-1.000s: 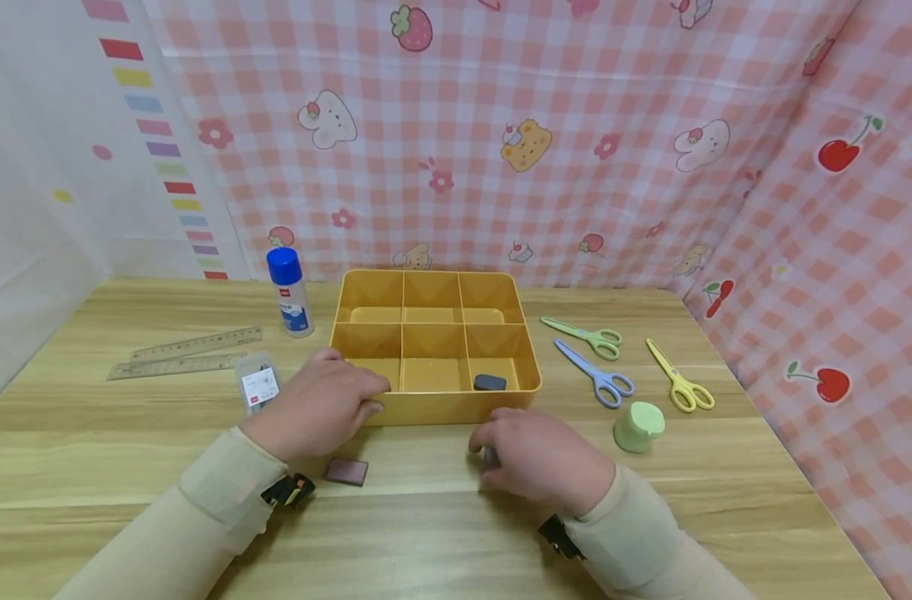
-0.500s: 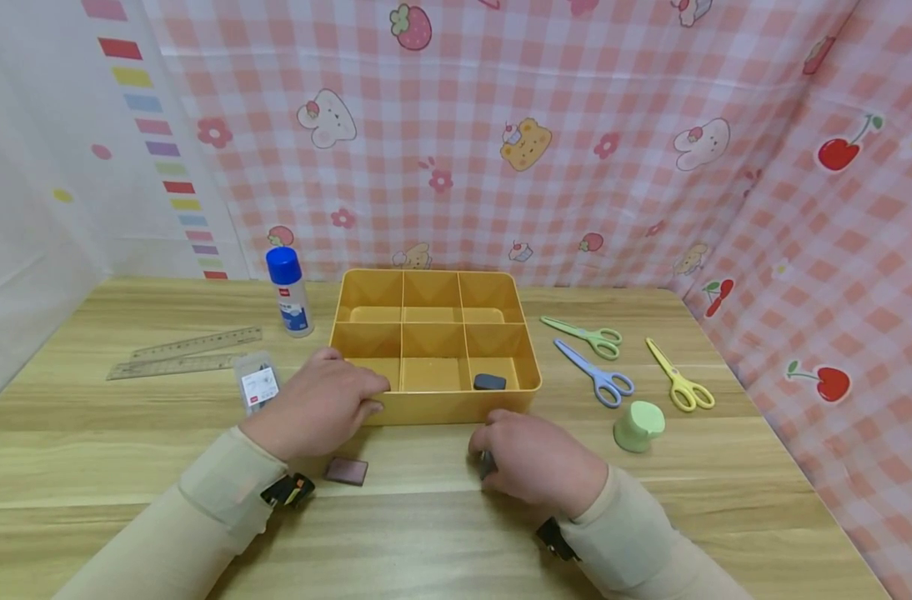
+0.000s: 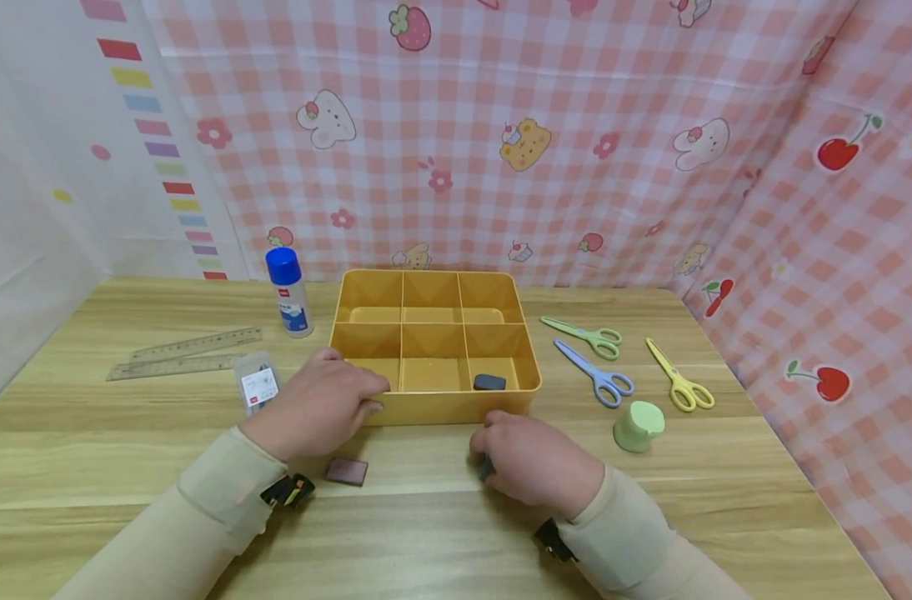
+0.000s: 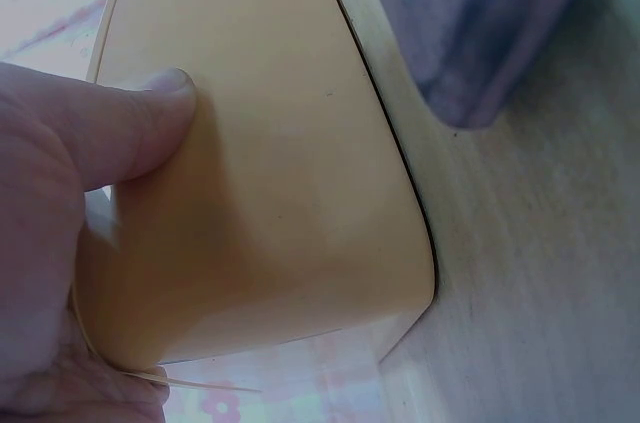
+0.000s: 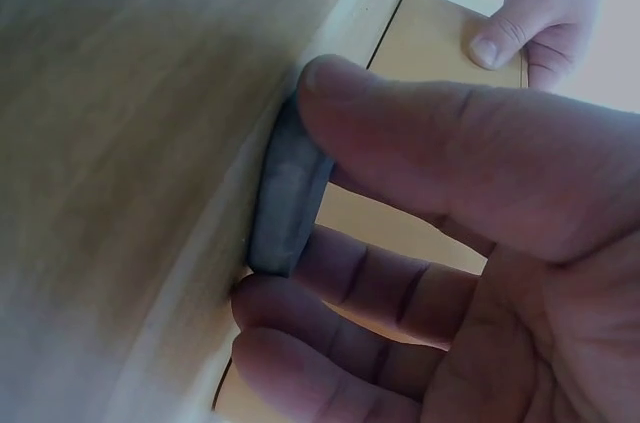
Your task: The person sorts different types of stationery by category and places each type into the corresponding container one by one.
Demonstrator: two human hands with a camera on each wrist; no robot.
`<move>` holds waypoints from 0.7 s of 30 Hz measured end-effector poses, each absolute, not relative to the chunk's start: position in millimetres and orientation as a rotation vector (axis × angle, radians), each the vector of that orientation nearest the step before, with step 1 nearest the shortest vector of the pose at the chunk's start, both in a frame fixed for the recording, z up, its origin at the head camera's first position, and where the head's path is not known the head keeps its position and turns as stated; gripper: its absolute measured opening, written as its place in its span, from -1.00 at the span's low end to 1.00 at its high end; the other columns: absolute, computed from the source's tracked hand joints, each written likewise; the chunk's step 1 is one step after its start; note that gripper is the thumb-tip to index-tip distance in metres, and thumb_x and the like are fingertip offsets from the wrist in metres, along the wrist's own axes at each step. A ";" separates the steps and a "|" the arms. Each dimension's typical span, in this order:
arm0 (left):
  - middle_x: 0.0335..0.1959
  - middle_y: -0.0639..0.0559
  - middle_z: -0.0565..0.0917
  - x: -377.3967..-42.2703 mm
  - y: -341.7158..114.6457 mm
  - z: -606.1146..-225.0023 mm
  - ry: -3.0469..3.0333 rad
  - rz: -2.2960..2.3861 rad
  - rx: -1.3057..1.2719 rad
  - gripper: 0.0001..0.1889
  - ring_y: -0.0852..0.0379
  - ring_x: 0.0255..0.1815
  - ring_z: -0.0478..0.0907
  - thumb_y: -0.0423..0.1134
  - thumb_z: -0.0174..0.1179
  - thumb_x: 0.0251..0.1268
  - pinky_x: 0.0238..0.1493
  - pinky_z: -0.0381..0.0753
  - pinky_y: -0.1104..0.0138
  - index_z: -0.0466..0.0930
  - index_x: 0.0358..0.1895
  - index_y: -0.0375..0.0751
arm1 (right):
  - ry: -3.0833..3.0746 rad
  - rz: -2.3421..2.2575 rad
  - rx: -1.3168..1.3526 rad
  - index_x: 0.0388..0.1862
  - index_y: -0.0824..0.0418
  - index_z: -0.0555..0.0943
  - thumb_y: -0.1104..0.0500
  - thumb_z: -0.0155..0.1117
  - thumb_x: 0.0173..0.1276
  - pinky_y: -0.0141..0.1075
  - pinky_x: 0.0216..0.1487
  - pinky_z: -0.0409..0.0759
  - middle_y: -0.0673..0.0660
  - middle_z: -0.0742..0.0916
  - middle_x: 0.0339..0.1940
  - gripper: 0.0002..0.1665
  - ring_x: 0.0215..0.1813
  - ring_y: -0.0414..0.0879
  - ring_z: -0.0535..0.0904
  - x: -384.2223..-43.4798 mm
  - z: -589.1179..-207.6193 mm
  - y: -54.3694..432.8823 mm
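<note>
My left hand [image 3: 317, 404] grips the front left rim of a yellow six-compartment organizer box [image 3: 441, 408]. In the left wrist view its thumb lies against the outer wall [image 4: 280, 193], the other fingers over the rim. My right hand [image 3: 542, 462], just in front of the box, pinches a dark grey eraser [image 5: 290, 193] between thumb and fingertips, low at the tabletop; the hand mostly hides it from the head camera. A similar dark eraser [image 3: 489, 382] sits in the front right compartment. On the table, close to my left wrist, lies a purplish eraser [image 3: 347, 472].
Left of the box stand a blue-capped glue bottle [image 3: 292, 300], clear rulers [image 3: 186, 354] and a small labelled pack [image 3: 258, 386]. To the right lie green [image 3: 587, 335], blue [image 3: 594, 372] and yellow scissors [image 3: 678, 379], with a light green round object [image 3: 639, 427] nearer.
My right hand has shifted very slightly, and the dark eraser in its fingers has turned a little. The left hand and the box have stayed put.
</note>
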State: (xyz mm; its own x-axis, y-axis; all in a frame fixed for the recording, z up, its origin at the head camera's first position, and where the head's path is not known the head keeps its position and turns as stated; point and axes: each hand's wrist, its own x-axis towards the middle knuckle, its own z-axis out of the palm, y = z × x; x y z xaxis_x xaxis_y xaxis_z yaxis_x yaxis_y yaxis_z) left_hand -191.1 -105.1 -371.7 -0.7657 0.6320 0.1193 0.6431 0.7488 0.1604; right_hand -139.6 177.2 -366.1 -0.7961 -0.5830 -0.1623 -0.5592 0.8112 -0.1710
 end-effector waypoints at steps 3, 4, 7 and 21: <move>-0.61 0.35 0.44 -191.0 -105.0 -371.3 -2.887 -0.299 -1.048 -0.74 0.25 -0.44 0.41 -0.13 0.29 0.51 0.06 0.29 0.12 0.46 -0.39 0.13 | 2.790 -0.169 -0.888 -0.26 0.07 0.72 0.26 0.61 0.16 -0.28 -0.23 0.56 -0.01 0.59 -0.31 -0.77 -0.36 -0.18 0.47 -139.5 -366.4 177.3; -0.60 0.35 0.45 -191.0 -104.9 -371.3 -2.888 -0.298 -1.048 -0.74 0.25 -0.44 0.41 -0.13 0.29 0.51 0.06 0.29 0.12 0.46 -0.39 0.13 | 2.791 -0.170 -0.891 -0.26 0.07 0.72 0.25 0.60 0.16 -0.28 -0.24 0.56 -0.01 0.58 -0.31 -0.77 -0.37 -0.18 0.47 -139.4 -366.5 177.2; -0.60 0.36 0.45 -191.0 -104.7 -371.4 -2.889 -0.296 -1.050 -0.74 0.25 -0.44 0.42 -0.12 0.29 0.51 0.06 0.28 0.13 0.46 -0.39 0.13 | 2.791 -0.185 -0.896 -0.27 0.05 0.70 0.24 0.59 0.16 -0.28 -0.26 0.54 -0.02 0.56 -0.31 -0.77 -0.39 -0.18 0.46 -139.1 -366.9 176.9; -0.59 0.36 0.46 -191.1 -104.8 -371.9 -2.884 -0.286 -1.051 -0.74 0.26 -0.43 0.42 -0.12 0.29 0.52 0.07 0.30 0.11 0.46 -0.39 0.13 | 2.859 -0.265 -0.933 -0.32 -0.01 0.64 0.13 0.49 0.14 -0.32 -0.34 0.44 -0.02 0.50 -0.33 -0.82 -0.38 -0.17 0.42 -139.3 -365.1 176.1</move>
